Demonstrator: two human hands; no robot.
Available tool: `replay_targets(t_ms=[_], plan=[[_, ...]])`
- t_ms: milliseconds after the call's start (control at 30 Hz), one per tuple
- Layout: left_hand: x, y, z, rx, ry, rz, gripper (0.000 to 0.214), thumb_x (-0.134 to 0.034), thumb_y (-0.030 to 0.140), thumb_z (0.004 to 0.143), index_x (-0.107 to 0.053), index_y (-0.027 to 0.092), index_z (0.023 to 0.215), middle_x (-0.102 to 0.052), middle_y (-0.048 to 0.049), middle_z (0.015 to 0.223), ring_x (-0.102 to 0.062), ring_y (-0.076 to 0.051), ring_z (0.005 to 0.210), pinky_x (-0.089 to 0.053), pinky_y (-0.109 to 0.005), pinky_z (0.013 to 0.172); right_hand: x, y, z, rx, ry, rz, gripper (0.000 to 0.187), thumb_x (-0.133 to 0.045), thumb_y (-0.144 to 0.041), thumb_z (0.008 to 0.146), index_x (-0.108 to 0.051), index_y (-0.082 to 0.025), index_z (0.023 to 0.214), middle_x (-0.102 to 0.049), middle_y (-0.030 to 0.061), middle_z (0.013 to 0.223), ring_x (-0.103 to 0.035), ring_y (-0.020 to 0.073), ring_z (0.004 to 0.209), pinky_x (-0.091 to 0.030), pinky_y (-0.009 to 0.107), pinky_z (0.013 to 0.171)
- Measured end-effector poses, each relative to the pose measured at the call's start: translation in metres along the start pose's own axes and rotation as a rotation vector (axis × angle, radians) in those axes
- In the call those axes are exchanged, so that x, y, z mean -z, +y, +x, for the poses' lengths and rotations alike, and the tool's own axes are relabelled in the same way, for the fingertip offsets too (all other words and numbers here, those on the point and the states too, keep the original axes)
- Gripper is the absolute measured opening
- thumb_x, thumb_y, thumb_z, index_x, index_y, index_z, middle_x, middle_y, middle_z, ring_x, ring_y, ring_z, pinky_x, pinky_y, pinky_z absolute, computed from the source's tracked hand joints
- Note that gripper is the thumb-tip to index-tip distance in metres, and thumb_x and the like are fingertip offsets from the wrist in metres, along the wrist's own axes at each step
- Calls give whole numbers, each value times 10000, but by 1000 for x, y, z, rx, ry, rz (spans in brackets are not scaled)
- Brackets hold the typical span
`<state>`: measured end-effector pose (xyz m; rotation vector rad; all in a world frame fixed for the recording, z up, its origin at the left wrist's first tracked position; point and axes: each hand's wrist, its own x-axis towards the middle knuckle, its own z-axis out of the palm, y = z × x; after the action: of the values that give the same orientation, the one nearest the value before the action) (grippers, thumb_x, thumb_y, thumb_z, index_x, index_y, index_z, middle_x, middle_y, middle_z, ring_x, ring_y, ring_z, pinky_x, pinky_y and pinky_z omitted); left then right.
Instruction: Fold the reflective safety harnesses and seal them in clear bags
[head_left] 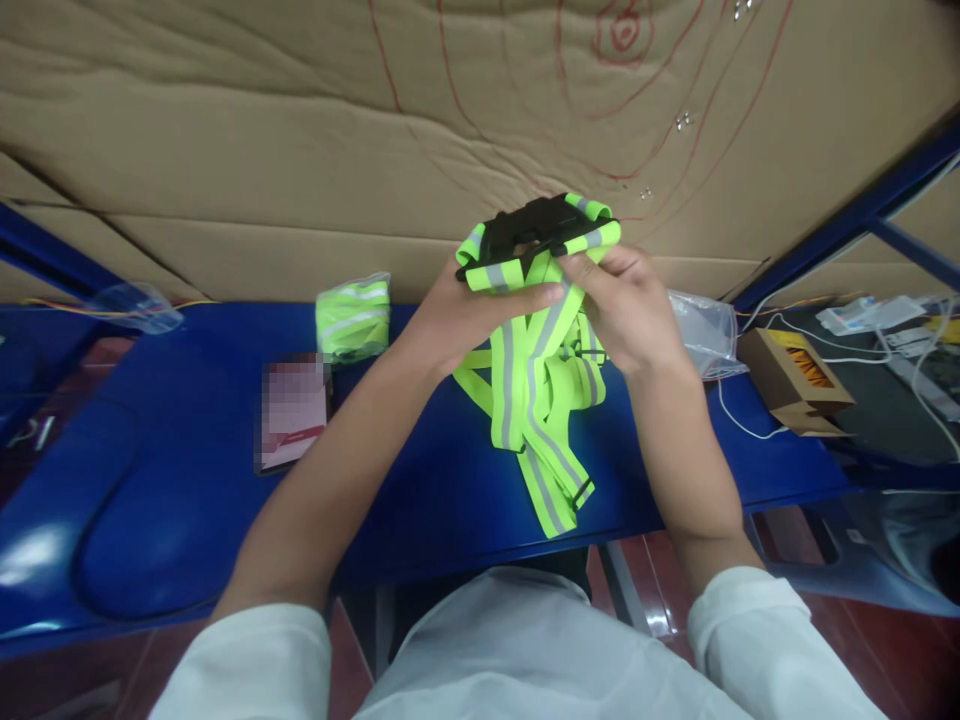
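Straps point(508, 385) in neon yellow-green look maybe half sorted: the bit around the black buckle point(551, 218) is bunched up in both hands over the middle of the blue surface point(420, 490), but the long ends just dangle in loose, unfolded loops. Left hand point(466, 318) is curled round the left side, thumb flat along a band; right hand point(626, 300) is pinched on the right side. Can't tell if the buckle's fastened. One bagged bundle point(352, 322) on the left looks finished, imo.
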<state>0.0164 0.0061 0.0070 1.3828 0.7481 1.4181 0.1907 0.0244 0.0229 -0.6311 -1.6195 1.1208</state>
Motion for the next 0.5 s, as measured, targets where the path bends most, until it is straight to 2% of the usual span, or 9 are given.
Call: replay_targets(t_ms=[100,200,267,300,367,433,500], plan=[[3,1,1,10,-43,4,454,-904,267,742,-757,257,1172,-769,-12,1213,-683,-260,1251,-515,-420,1136,9,-11,-1,118,-12,-330,270,-789,-506,881,-774,-300,1053,-770,13,1144,-677,274,1236,-521,465,1134],[6,3,0,20,-116,68,422,-889,245,752,-763,245,1155,-774,-8,1178,-683,-263,1246,-506,-423,1140,19,-29,-5,178,-116,-607,524,-857,-550,797,-708,-374,1268,-708,14,1330,-524,302,1436,-450,475,1215],[7,4,-2,43,-158,129,378,-891,253,749,-776,220,1107,-781,-16,1131,-693,-278,1214,-516,-447,1124,21,-37,-8,182,-201,-703,471,-805,-557,851,-710,-358,1267,-705,29,1334,-534,317,1421,-440,482,1210],[7,4,-3,58,-173,146,369,-894,261,745,-778,208,1091,-781,-24,1119,-698,-286,1199,-525,-458,1110,20,-40,-10,185,-217,-728,395,-762,-553,892,-729,-333,1219,-720,39,1292,-572,324,1375,-446,480,1191],[6,2,-4,92,-202,141,394,-902,282,743,-773,193,1105,-778,-42,1128,-705,-301,1175,-543,-474,1080,14,-43,-13,188,-162,-765,293,-687,-551,954,-748,-276,1033,-749,53,1098,-661,319,1205,-481,453,1107],[5,1,-4,129,-220,101,426,-910,327,747,-764,184,1121,-778,-62,1131,-722,-310,1132,-565,-482,1041,9,-43,-14,173,-36,-785,399,-640,-577,981,-658,-233,779,-666,39,807,-681,264,916,-518,386,923],[4,-2,-3,177,-256,66,461,-925,364,735,-756,180,1123,-782,-76,1123,-737,-321,1090,-583,-485,1002,7,-42,-14,139,69,-734,556,-628,-619,975,-466,-222,621,-469,3,633,-531,177,650,-454,320,692]])
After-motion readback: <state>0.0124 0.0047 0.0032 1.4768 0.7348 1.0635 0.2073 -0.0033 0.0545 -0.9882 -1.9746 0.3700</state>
